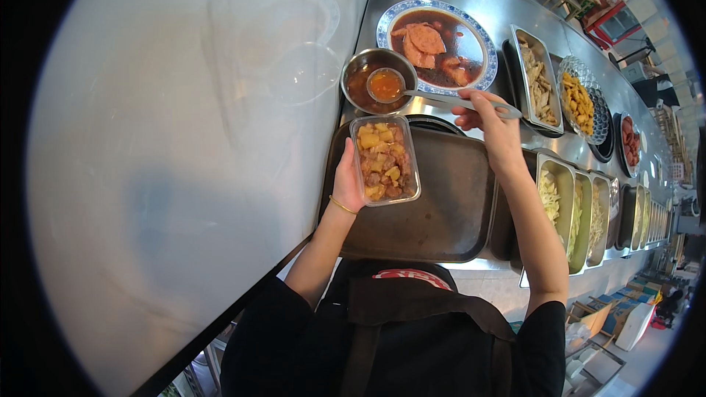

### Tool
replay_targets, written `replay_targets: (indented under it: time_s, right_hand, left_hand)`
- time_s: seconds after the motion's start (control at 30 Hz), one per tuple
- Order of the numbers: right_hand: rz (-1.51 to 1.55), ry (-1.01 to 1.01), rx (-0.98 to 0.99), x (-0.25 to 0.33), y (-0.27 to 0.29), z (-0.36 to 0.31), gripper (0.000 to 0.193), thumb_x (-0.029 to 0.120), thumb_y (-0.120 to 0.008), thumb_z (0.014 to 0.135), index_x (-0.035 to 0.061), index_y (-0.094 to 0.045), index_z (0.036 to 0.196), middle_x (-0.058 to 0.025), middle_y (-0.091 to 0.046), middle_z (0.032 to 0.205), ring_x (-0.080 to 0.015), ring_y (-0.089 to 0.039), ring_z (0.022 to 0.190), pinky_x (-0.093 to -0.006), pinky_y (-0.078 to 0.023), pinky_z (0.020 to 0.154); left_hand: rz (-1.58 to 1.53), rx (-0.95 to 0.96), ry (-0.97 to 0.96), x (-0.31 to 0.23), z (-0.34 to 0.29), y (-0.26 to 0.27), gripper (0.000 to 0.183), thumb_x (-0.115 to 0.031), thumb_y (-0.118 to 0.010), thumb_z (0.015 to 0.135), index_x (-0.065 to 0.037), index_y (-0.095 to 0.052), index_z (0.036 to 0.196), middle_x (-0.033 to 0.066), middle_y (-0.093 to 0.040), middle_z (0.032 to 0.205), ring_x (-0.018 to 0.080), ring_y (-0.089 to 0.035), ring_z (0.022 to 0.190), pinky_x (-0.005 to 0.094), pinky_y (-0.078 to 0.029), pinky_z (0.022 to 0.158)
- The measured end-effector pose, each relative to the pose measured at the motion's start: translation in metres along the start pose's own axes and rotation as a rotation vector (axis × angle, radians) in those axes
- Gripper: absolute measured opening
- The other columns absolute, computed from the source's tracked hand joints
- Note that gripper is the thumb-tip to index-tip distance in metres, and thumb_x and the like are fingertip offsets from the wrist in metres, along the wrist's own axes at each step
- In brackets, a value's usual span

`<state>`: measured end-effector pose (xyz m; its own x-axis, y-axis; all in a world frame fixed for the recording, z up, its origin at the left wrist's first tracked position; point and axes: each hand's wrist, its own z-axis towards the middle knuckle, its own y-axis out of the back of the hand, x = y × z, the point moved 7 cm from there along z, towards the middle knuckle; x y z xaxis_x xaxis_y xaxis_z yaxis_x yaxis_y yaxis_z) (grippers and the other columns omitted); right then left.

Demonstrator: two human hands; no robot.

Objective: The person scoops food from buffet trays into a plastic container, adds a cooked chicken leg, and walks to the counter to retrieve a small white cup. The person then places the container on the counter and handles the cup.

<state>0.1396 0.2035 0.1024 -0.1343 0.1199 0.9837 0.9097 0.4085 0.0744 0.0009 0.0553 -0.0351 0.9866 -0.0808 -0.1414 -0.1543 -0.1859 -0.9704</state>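
My left hand (348, 178) grips a clear rectangular plastic container (416, 176) by its left side, above a dark tray. Chunks of yellow and brown food (386, 162), perhaps potato and meat, fill it. Between the thumb and fingers of my right hand (489, 119) is the grey handle of a ladle (386, 85). Orange-red sauce lies in the ladle's bowl, which is over or in a round steel pot (346, 88) of brownish-red liquid. The pot stands just beyond the container.
Beneath my hands lies the brown tray (448, 213). Behind it sits a blue-and-white oval platter (482, 33) of meat in dark sauce. To the right are a steel pan (544, 73) of pale food, a glass bowl (579, 103) and several vegetable pans (581, 217). A pale panel (184, 140) borders the left.
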Motion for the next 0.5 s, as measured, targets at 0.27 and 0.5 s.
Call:
replay_targets:
  time_s: [0.27,0.5]
  right_hand:
    - [-0.152,0.062,0.097,0.029,0.001,-0.069,0.025,0.016,-0.052,0.095,-0.003,-0.064,0.107,-0.0113,-0.066,0.091,-0.0137,-0.062,0.075,-0.0263,-0.052,0.069]
    - [-0.194,0.115,0.052,0.036,0.012,-0.086,0.026,0.017,-0.052,0.095,-0.0038,-0.063,0.105,-0.0122,-0.066,0.087,-0.0134,-0.062,0.073,-0.0261,-0.051,0.068]
  left_hand:
    - [-0.016,-0.016,0.027,0.004,0.002,0.0,0.068,-0.055,-0.031,0.096,-0.003,-0.035,0.139,0.015,-0.045,0.137,0.0306,-0.048,0.123,0.0445,-0.039,0.103]
    - [0.004,-0.007,0.03,0.008,0.0,-0.004,0.068,-0.055,-0.03,0.096,-0.003,-0.034,0.139,0.0151,-0.044,0.138,0.0305,-0.046,0.124,0.0444,-0.038,0.104]
